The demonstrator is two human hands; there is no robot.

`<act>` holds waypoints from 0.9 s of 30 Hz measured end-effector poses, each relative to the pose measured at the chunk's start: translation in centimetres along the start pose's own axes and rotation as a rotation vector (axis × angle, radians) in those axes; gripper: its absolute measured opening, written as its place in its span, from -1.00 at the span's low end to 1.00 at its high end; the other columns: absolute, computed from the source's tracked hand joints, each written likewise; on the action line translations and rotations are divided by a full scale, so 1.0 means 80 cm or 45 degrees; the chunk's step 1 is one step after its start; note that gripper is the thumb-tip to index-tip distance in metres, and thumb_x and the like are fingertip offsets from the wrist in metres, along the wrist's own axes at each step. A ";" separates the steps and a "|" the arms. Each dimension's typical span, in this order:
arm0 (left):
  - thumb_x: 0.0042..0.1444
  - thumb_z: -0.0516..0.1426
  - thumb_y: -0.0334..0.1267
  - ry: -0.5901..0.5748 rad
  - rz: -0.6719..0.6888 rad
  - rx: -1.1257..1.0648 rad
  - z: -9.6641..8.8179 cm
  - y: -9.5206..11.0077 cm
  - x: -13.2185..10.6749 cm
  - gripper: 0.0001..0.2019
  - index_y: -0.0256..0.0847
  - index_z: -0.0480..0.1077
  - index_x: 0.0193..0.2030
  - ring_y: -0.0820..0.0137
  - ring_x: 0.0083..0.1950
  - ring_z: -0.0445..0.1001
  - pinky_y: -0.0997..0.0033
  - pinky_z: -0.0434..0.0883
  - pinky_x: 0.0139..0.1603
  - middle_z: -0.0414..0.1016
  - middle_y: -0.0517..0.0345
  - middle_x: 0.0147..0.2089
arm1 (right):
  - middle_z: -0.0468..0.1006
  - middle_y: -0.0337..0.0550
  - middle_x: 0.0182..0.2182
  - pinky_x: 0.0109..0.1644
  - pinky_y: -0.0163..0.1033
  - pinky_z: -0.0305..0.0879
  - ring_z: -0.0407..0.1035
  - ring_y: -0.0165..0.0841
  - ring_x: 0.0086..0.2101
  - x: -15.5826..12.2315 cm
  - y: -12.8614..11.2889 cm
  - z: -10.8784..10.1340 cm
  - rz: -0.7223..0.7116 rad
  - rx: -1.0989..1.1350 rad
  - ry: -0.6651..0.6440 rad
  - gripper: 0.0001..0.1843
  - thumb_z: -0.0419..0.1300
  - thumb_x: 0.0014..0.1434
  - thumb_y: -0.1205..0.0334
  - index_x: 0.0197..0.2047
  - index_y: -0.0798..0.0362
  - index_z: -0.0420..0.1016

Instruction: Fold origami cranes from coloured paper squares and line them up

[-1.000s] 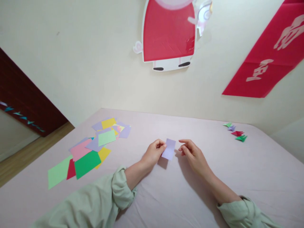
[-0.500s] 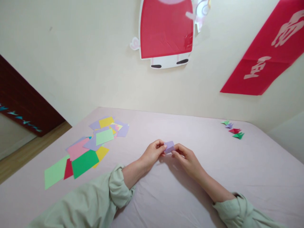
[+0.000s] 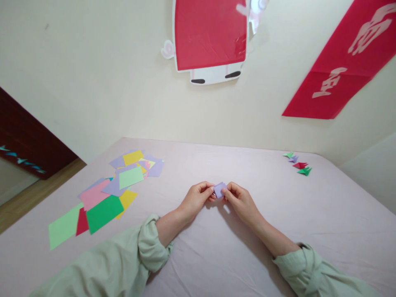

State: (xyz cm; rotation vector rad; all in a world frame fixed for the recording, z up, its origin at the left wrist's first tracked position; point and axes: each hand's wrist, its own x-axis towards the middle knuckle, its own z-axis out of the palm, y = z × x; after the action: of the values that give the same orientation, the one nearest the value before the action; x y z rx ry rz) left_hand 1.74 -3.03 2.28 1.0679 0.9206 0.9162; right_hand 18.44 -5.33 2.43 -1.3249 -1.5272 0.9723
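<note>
A small lilac paper (image 3: 219, 189), folded over, is pinched between both my hands just above the pale pink surface (image 3: 216, 255). My left hand (image 3: 196, 198) grips its left edge with thumb and fingertips closed. My right hand (image 3: 242, 200) pinches its right edge the same way. Both wrists come out of pale green sleeves rolled back at the cuff.
A loose heap of coloured paper sheets (image 3: 107, 192) lies to the left: green, pink, lilac, yellow, red. Several small folded paper pieces (image 3: 298, 162) sit at the far right near the wall. A red cartoon poster (image 3: 210, 39) and a red banner (image 3: 343, 62) hang on the wall.
One second ago only my left hand held the lilac paper, flat and larger. My right hand came in and took its other edge; the paper is now folded smaller between both hands.
</note>
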 end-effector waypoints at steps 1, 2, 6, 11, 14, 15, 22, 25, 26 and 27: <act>0.00 0.24 -0.14 -0.005 -0.001 0.003 0.000 0.000 0.000 -0.74 -0.32 0.51 -0.28 0.47 -0.38 0.39 0.46 0.33 -0.27 0.48 0.13 -0.41 | 0.33 -0.30 -0.59 -0.41 -0.30 0.17 0.23 -0.40 -0.51 0.000 0.000 0.000 -0.003 -0.015 0.003 -0.65 0.10 0.18 -0.02 -0.51 0.02 0.26; 0.00 0.23 -0.14 -0.006 -0.003 0.004 0.001 0.000 0.000 -0.74 -0.32 0.52 -0.26 0.46 -0.37 0.40 0.46 0.34 -0.26 0.49 0.12 -0.39 | 0.32 -0.30 -0.59 -0.42 -0.30 0.16 0.22 -0.40 -0.52 0.000 0.000 0.000 -0.004 -0.028 0.007 -0.65 0.10 0.18 -0.02 -0.51 0.01 0.25; 0.04 0.18 -0.18 -0.003 -0.009 0.023 0.002 0.001 0.000 -0.74 -0.32 0.56 -0.22 0.42 -0.31 0.42 0.44 0.36 -0.23 0.53 0.08 -0.36 | 0.32 -0.30 -0.59 -0.41 -0.29 0.15 0.22 -0.40 -0.52 0.000 0.002 0.000 -0.002 -0.060 0.022 -0.68 0.08 0.20 0.03 -0.50 0.02 0.26; 0.05 0.17 -0.21 -0.028 0.073 0.148 0.004 0.003 -0.003 -0.74 -0.29 0.57 -0.19 0.43 -0.31 0.38 0.46 0.31 -0.22 0.54 0.09 -0.31 | 0.33 -0.31 -0.60 -0.41 -0.30 0.14 0.23 -0.40 -0.52 0.000 0.004 0.000 0.001 -0.054 -0.003 -0.69 0.08 0.21 0.05 -0.49 0.02 0.28; 0.03 0.18 -0.21 -0.012 0.089 0.163 0.005 0.001 -0.003 -0.73 -0.30 0.58 -0.18 0.43 -0.32 0.36 0.47 0.29 -0.24 0.54 0.10 -0.31 | 0.33 -0.31 -0.60 -0.41 -0.30 0.14 0.23 -0.40 -0.52 0.000 0.003 0.000 -0.001 -0.050 -0.006 -0.69 0.09 0.21 0.04 -0.49 0.02 0.29; 0.03 0.18 -0.21 -0.003 0.089 0.162 0.005 0.001 -0.003 -0.74 -0.30 0.58 -0.19 0.43 -0.32 0.36 0.46 0.29 -0.24 0.53 0.10 -0.32 | 0.33 -0.31 -0.60 -0.41 -0.30 0.14 0.23 -0.40 -0.52 0.000 0.003 0.000 0.000 -0.052 -0.004 -0.68 0.09 0.21 0.04 -0.49 0.03 0.29; 0.04 0.17 -0.18 0.021 0.093 0.189 0.005 0.000 -0.003 -0.74 -0.29 0.59 -0.23 0.42 -0.34 0.35 0.46 0.28 -0.26 0.48 0.13 -0.40 | 0.32 -0.31 -0.60 -0.42 -0.30 0.13 0.22 -0.41 -0.52 -0.001 0.006 0.001 0.002 -0.073 0.011 -0.66 0.09 0.22 0.02 -0.50 0.02 0.27; 0.03 0.18 -0.18 0.030 0.079 0.177 0.005 0.000 -0.003 -0.72 -0.29 0.58 -0.20 0.42 -0.35 0.35 0.45 0.27 -0.26 0.48 0.14 -0.40 | 0.34 -0.32 -0.60 -0.41 -0.30 0.17 0.26 -0.40 -0.53 -0.001 0.007 0.002 0.018 -0.032 0.017 -0.67 0.11 0.21 0.00 -0.48 0.01 0.25; 0.02 0.18 -0.18 0.030 0.072 0.170 0.005 0.000 -0.003 -0.72 -0.29 0.58 -0.20 0.42 -0.35 0.35 0.45 0.27 -0.26 0.48 0.14 -0.41 | 0.35 -0.32 -0.59 -0.42 -0.29 0.18 0.27 -0.40 -0.53 -0.001 0.008 0.003 0.026 -0.001 0.026 -0.68 0.12 0.20 -0.02 -0.46 0.01 0.24; 0.02 0.18 -0.18 0.028 0.066 0.162 0.005 0.000 -0.003 -0.72 -0.30 0.58 -0.21 0.42 -0.35 0.35 0.45 0.27 -0.26 0.48 0.14 -0.41 | 0.36 -0.33 -0.58 -0.42 -0.29 0.20 0.29 -0.41 -0.53 -0.001 0.009 0.003 0.038 0.039 0.035 -0.69 0.14 0.19 -0.03 -0.42 0.01 0.24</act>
State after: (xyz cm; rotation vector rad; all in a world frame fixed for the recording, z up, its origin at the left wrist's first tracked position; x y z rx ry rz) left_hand 2.03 -3.38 2.40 1.1974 0.9837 0.9231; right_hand 18.43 -5.34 1.67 -1.3373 -1.4703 0.9883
